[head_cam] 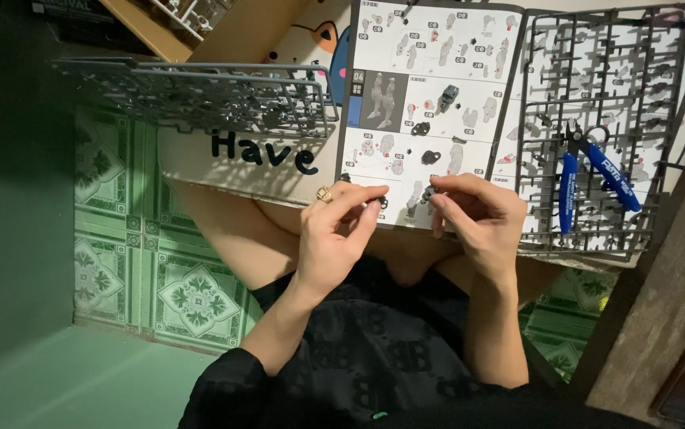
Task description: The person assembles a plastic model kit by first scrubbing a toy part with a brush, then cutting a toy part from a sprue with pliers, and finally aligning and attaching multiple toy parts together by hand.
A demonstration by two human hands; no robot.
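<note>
A low bench [199, 163] stands over green patterned floor tiles [160, 270], its near edge above the person's knees. 2 grey sprues lie on it: one [199, 95] at the left edge, another [597, 119] at the right, with blue-handled nippers [593, 175] resting on the right one. Between them lies an open manual [430, 95], white pages with small grey part drawings and a dark panel. A cartoon print shows on the bench top beside it. Both hands meet at the bench's near edge. The left hand [334, 238], wearing a ring [323, 194], pinches a small dark part [380, 203] in nearly closed fingers. The right hand [477, 214] pinches another small grey part [427, 193] at its fingertips.
</note>
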